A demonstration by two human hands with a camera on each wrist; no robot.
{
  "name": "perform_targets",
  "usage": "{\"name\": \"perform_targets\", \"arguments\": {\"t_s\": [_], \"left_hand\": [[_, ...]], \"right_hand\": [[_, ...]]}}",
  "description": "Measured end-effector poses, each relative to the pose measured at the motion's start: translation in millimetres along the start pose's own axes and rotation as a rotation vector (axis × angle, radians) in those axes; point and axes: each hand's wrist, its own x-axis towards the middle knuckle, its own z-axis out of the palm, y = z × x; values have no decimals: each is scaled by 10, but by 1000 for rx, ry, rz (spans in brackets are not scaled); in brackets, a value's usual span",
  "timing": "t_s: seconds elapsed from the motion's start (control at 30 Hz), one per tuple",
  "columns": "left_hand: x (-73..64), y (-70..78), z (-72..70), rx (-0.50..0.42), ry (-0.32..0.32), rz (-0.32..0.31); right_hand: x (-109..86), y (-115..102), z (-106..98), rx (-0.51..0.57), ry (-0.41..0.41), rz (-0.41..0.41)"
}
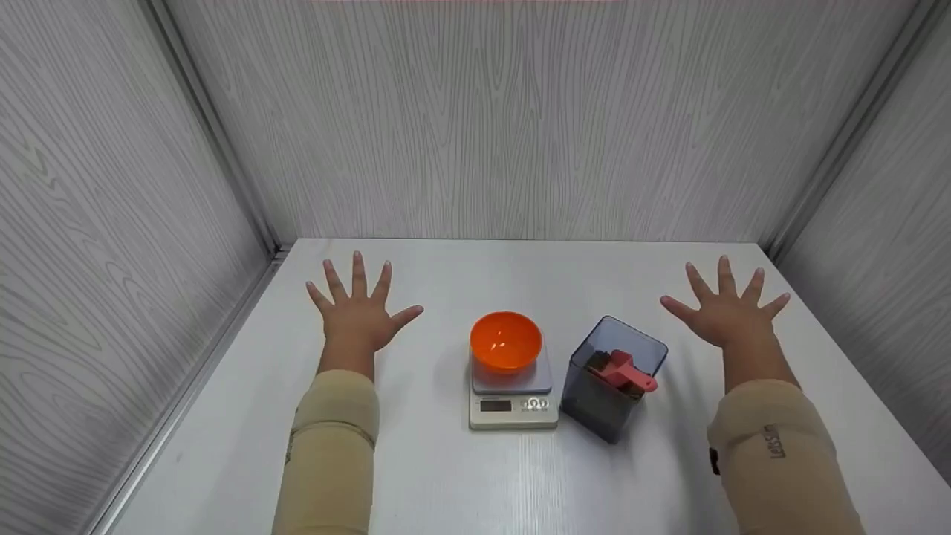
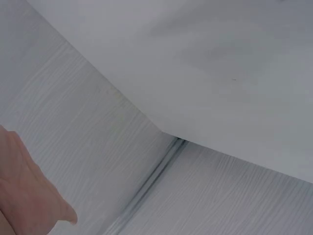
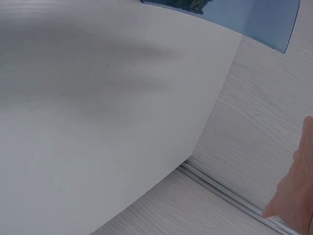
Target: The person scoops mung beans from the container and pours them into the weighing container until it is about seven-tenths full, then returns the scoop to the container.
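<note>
My left hand (image 1: 359, 321) is held over the left part of the table, its fingers spread wide and nothing in them. On the right, my right hand (image 1: 729, 318) is spread the same way and holds nothing. Between them an orange bowl (image 1: 506, 342) sits on the platform of a digital kitchen scale (image 1: 513, 411), whose display looks dark. Beside the scale, nearest my right hand, stands a clear grey-blue square container (image 1: 594, 401). Inside it a pink scoop (image 1: 628, 373) lies on dark contents that I cannot identify. In the right wrist view part of the container (image 3: 259, 22) shows at the top.
The white table (image 1: 446, 483) carries the scale, bowl and container near its middle. Grey wood-grain panels rise at the back (image 1: 475, 119), the left (image 1: 96, 223) and the right (image 1: 877, 245). Metal strips run along the corners.
</note>
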Motion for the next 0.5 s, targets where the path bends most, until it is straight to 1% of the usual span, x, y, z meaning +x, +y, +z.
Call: {"name": "perform_targets", "arguments": {"t_s": [0.13, 0.2, 0.27, 0.37, 0.5], "left_hand": [[-25, 125, 98, -10, 15, 22], [-60, 203, 152, -28, -1, 25], [-100, 285, 209, -66, -30, 24], [-176, 417, 299, -160, -91, 14], [-274, 585, 439, -353, -163, -17]], "right_hand": [[1, 1, -16, -2, -1, -6], [4, 0, -19, 2, 0, -9], [5, -6, -22, 8, 3, -10], [4, -10, -26, 6, 9, -10], [1, -7, -34, -9, 17, -10]]}}
